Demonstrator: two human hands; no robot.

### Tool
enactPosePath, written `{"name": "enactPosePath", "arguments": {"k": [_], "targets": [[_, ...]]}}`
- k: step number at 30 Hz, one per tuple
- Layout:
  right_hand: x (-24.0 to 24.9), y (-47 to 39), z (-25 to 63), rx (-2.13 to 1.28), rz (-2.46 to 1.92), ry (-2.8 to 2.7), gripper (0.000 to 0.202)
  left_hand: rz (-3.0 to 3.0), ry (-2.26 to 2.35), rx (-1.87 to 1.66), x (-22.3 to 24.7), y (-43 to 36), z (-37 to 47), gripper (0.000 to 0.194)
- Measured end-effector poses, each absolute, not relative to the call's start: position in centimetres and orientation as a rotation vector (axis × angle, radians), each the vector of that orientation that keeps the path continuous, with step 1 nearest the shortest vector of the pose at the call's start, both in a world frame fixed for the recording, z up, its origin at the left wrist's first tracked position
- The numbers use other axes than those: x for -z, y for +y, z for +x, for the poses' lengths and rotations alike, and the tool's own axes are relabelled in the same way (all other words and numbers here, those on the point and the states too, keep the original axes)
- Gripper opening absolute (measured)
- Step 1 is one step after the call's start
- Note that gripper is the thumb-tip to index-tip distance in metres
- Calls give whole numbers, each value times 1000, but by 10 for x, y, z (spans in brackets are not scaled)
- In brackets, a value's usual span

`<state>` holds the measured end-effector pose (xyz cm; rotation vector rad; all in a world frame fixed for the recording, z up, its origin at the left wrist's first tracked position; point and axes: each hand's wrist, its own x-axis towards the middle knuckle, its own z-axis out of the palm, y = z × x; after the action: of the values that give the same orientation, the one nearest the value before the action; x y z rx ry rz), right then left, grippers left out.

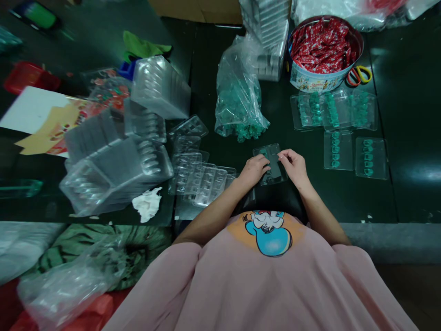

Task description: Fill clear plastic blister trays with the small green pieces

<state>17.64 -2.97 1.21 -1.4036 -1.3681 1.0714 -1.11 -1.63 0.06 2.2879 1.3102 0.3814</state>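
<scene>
A small clear plastic tray [275,171] lies on the dark table in front of me, close to the table's front edge. My left hand [254,169] is over its left side, fingers bent down and closed on the tray. A bit of green shows in the tray by those fingertips. Above the tray's right side, my right hand [293,166] has thumb and forefinger pinched together; whatever is between them is too small to make out. Beyond the hands lies a clear bag of green plastic pieces [241,99], its mouth toward me with pieces spilling out.
Several filled trays [333,112] with green pieces lie to the right. Behind them stand a round tin [319,78] of red packets and a pair of scissors [359,76]. Loose trays [206,184] and tall tray stacks [117,170] occupy the left, beside crumpled white paper [147,205].
</scene>
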Motion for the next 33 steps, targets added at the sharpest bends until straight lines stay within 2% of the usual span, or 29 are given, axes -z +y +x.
{"name": "enactPosePath", "arguments": {"k": [9,12,16,21,26,33], "targets": [[3,-19,176,-928,-1430,-1530,17,2314,1371,-292,-3,-25,-6,17],[5,3,167,-857,-1396,-1656,15,2261,1341,-368,-7,-21,-9,19],[5,44,145,-747,-1332,-1876,26,2137,1435,-566,-19,-4,-24,29],[3,81,120,-575,-1441,-2031,34,1962,1646,-732,-25,24,-43,17],[14,85,119,-646,-1453,-1978,23,1596,1587,-898,-10,33,-44,13],[22,84,120,-838,-1346,-1701,10,1133,1459,-1055,3,33,-29,16]]}}
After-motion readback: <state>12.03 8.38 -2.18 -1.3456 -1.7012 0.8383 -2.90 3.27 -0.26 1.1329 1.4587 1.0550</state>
